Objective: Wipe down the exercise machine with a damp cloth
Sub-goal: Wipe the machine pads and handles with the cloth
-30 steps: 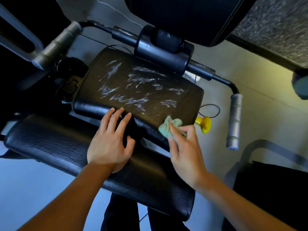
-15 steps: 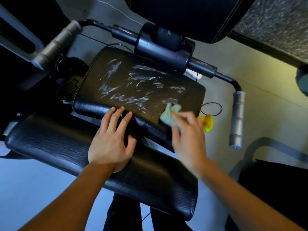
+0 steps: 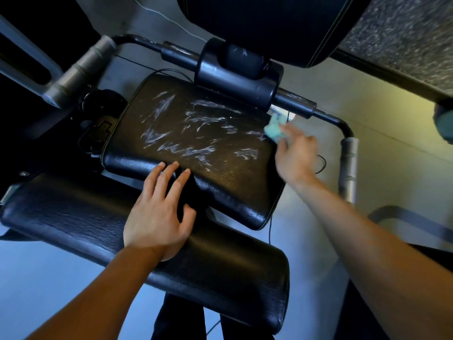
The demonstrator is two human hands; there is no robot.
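On streaked leathery pad (image 3: 196, 133), crumpled cloth (image 3: 274, 130).

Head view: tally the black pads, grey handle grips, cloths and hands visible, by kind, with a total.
Black pads: 3 (streaked pad, near pad, top pad)
Grey handle grips: 2 (left grip, right grip)
Cloths: 1 (cloth)
Hands: 2 (left hand, right hand)
Total: 8

A single head-worn wide-angle camera looks steeply down and forward from just above the machine's black seat pad (image 3: 196, 143), close enough that both forearms enter from the bottom edge. The floor (image 3: 367, 155) shows beyond the pad's right edge.
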